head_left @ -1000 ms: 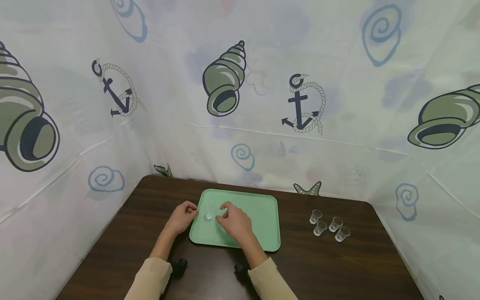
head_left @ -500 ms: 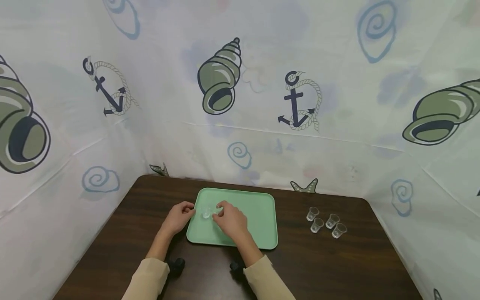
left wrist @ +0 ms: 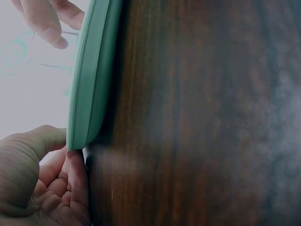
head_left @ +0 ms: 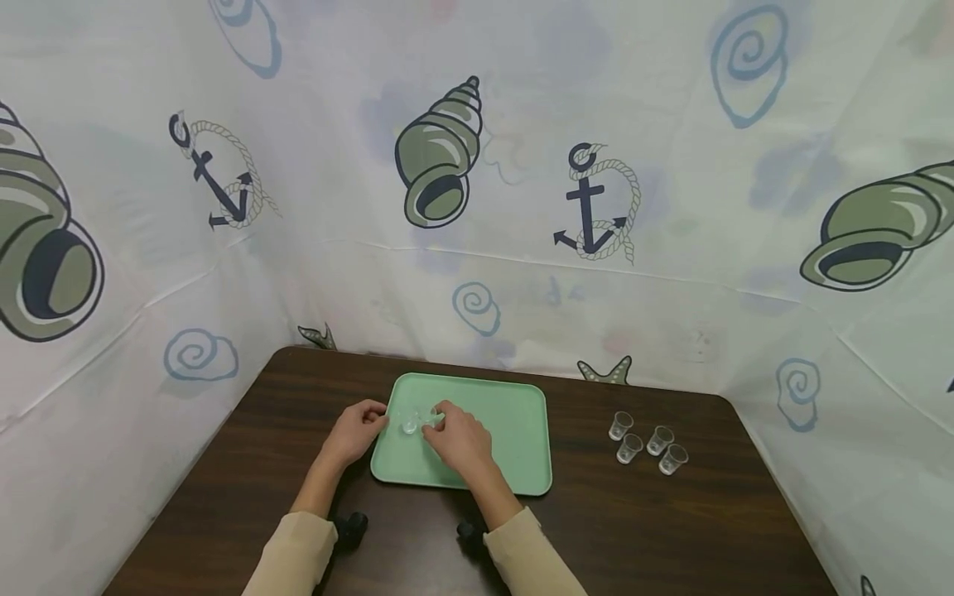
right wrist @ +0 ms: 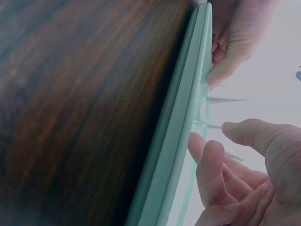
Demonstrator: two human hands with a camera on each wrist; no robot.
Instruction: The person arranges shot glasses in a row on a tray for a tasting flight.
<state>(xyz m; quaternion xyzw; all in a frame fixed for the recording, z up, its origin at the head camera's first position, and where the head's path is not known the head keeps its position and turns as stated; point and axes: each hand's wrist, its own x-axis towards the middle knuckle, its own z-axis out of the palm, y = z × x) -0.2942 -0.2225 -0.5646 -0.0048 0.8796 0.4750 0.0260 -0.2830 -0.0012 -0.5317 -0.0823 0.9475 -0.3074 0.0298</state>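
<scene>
A pale green tray [head_left: 514,439] lies on a dark wooden table. My left hand [head_left: 356,434] holds the tray's left edge; in the left wrist view its thumb [left wrist: 49,137] is at the rim and the other fingers curl below. On the tray's left part, my right hand [head_left: 460,439] has its thumb and finger at a small clear cup [head_left: 428,420], mostly hidden by the hand. In the right wrist view, the thumb [right wrist: 249,132] meets the cup's thin edge. Between the hands stands another small clear cup [head_left: 410,426], hard to make out against the green.
Several small clear cups [head_left: 629,448] stand upright in a loose group on the table [head_left: 581,530], right of the tray. A white cloth [head_left: 522,323] printed with shells and anchors hangs behind the table and on both sides.
The head view has shifted slightly, so everything sits a little further left in it. Both hands keep nearly the same place at the tray and cups.
</scene>
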